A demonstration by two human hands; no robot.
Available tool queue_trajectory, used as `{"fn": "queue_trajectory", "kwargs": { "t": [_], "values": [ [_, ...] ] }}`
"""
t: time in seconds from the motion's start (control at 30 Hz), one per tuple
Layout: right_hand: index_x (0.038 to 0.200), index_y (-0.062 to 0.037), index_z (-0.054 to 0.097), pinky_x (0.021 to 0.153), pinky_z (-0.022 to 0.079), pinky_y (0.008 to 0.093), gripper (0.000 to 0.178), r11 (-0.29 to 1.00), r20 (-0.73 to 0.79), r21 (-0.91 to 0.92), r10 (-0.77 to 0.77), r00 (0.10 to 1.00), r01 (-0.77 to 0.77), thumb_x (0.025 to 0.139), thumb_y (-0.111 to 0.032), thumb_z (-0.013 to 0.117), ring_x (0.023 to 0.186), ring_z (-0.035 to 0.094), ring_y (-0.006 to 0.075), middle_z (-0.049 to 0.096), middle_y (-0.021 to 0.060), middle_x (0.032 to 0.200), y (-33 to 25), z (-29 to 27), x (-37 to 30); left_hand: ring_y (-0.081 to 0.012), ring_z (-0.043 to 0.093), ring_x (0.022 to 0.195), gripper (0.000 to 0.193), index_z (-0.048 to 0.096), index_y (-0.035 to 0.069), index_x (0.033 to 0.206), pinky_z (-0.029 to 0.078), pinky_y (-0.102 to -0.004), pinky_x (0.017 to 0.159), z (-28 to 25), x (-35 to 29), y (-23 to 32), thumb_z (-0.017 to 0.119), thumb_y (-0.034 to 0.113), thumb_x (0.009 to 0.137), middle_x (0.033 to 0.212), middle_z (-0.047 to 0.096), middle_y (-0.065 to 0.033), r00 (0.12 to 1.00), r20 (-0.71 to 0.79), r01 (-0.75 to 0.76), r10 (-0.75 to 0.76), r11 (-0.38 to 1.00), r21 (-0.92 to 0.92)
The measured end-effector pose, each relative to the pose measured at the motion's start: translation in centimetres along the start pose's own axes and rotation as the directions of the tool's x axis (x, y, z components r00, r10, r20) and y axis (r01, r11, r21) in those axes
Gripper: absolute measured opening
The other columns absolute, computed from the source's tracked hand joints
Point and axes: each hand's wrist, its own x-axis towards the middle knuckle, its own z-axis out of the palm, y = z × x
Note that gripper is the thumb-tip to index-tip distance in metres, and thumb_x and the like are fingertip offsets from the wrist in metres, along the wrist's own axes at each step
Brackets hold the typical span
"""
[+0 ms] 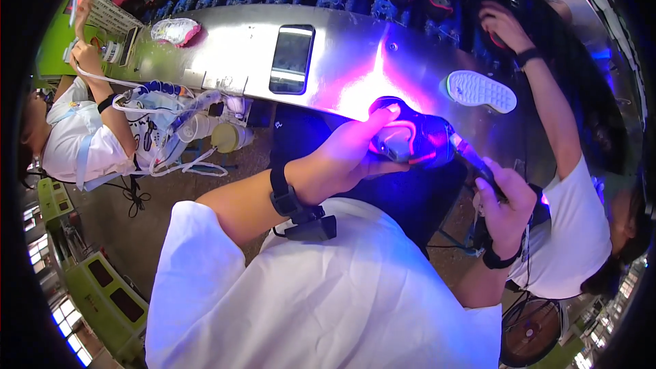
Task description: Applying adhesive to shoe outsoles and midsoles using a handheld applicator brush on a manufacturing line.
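Observation:
My left hand grips a black shoe with pink trim, held just in front of the metal table. My right hand is closed around a slim dark torch-like tool whose tip touches the shoe's right end. Purple light from the tool glows on the shoe and on the table behind it. Both wrists wear dark bands, and a small black device hangs from the left one.
A phone lies face up on the table, a white shoe sole to its right, a pink-and-white sole at far left. Shoes line the far edge. One person works at left, another reaches in at right.

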Motion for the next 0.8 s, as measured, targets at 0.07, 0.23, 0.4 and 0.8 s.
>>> {"fn": "queue_trajectory", "kwargs": {
  "t": [0.07, 0.23, 0.4, 0.8],
  "values": [
    [0.118, -0.0054, 0.074, 0.058, 0.043, 0.0278, 0.040, 1.000, 0.013, -0.011, 0.025, 1.000, -0.025, 0.078, -0.001, 0.080, 0.061, 0.055, 0.0166, 0.067, 0.0080, 0.082, 0.0, -0.6, 0.1, -0.0246, 0.070, 0.109, 0.055, 0.050, 0.009, 0.143, 0.059, -0.0424, 0.098, 0.1, 0.2, -0.5, 0.059, 0.046, 0.103, 0.127, 0.066, -0.0117, 1.000, 0.007, -0.002, 0.002, 1.000, -0.010],
    [0.117, -0.0039, 0.074, 0.064, 0.047, 0.0281, 0.038, 0.991, -0.005, 0.088, 0.099, 0.995, -0.099, 0.079, -0.002, 0.079, 0.067, 0.060, 0.0185, 0.068, 0.0092, 0.084, -0.3, -1.0, 0.8, -0.0225, 0.070, 0.107, 0.054, 0.052, 0.005, 0.140, 0.059, -0.0396, 0.096, 0.3, 0.4, -0.7, 0.055, 0.046, 0.105, 0.127, 0.066, -0.0120, 1.000, -0.006, 0.009, -0.009, 0.997, 0.072],
    [0.116, -0.0037, 0.074, 0.065, 0.048, 0.0291, 0.036, 0.989, 0.046, 0.093, 0.109, 0.993, -0.113, 0.080, -0.003, 0.079, 0.068, 0.062, 0.0189, 0.068, 0.0102, 0.082, -1.2, -1.3, 1.1, -0.0201, 0.069, 0.107, 0.052, 0.054, 0.001, 0.136, 0.058, -0.0364, 0.094, -0.3, 0.1, -0.6, 0.052, 0.044, 0.107, 0.127, 0.065, -0.0121, 0.999, -0.001, -0.037, 0.037, 0.997, 0.066],
    [0.119, -0.0036, 0.074, 0.056, 0.039, 0.0256, 0.039, 1.000, 0.029, 0.029, 0.011, 1.000, -0.012, 0.080, 0.000, 0.080, 0.061, 0.050, 0.0107, 0.062, 0.0051, 0.078, -2.3, 0.8, 1.7, -0.0265, 0.070, 0.103, 0.043, 0.058, 0.013, 0.134, 0.066, -0.0373, 0.085, -3.0, -1.3, -0.9, 0.060, 0.043, 0.103, 0.121, 0.067, -0.0112, 0.985, 0.155, 0.131, -0.079, 0.921, -0.368]
  ]
}}
